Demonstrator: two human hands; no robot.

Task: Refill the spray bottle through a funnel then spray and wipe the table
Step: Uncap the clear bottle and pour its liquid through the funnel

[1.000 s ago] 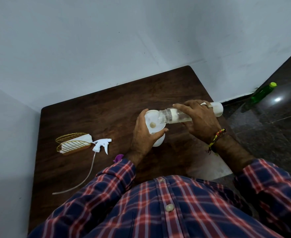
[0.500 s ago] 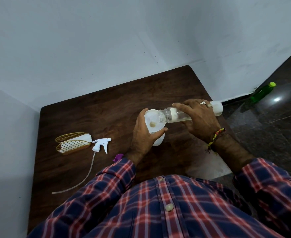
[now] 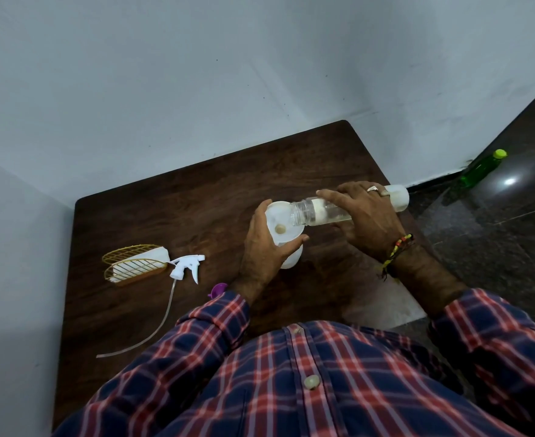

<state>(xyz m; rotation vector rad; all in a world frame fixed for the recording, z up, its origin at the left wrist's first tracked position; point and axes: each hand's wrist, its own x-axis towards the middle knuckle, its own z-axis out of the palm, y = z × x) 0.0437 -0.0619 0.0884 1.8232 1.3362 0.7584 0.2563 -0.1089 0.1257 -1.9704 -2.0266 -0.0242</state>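
On the worktop (image 3: 171,216) the spray bottle (image 3: 292,259) and its funnel (image 3: 280,223) are gripped by the left hand (image 3: 264,247); a clear bottle (image 3: 322,211), tipped almost level, is held in the right hand (image 3: 365,216). Liquid could be spilled were the mouth drawn off the rim, or the funnel flooded by a steeper tilt; the detached spray head (image 3: 185,267) is left well apart.

- A plain room of a home or similar indoor living space, seen at a corner; which room it is cannot be told.
- Bare, pale painted walls (image 3: 196,74) with small marks meet in that corner, with nothing hung on them.
- A dark wood-grain table (image 3: 196,197) with rounded corners is pushed into the corner against both walls.
- The floor (image 3: 496,234) is dark polished stone, glossy enough to mirror a light.
- A green plastic bottle (image 3: 477,170) with a yellow-green cap stands on the floor by the wall.
- A gold wire napkin holder (image 3: 133,266) with white tissues rests on the table.
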